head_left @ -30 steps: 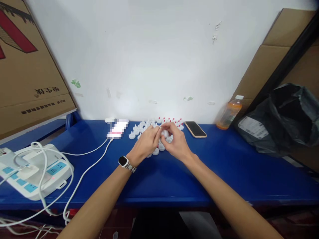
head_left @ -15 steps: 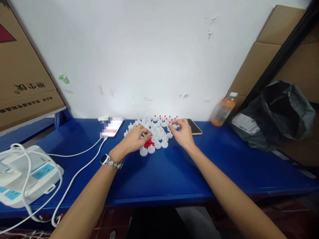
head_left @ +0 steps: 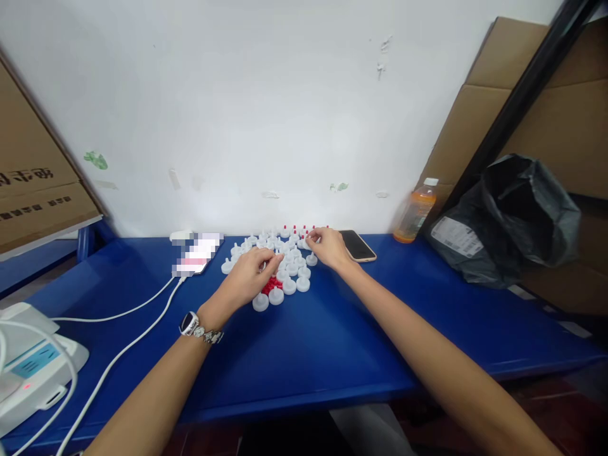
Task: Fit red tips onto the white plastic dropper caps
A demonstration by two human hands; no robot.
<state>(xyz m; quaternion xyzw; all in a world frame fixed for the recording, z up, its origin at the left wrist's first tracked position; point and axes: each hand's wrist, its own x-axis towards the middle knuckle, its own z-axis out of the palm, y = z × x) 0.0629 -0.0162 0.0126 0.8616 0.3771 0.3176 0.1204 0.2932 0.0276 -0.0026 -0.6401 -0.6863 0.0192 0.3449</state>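
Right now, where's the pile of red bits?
In the head view, the red pile is left of centre on the table, beside the left hand and white caps.

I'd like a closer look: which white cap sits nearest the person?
The white cap just front-left of the red pieces; the other white caps sit farther back.

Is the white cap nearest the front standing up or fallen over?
Standing up: the white cap sits wide base down on the blue table, its narrow spout pointing up.
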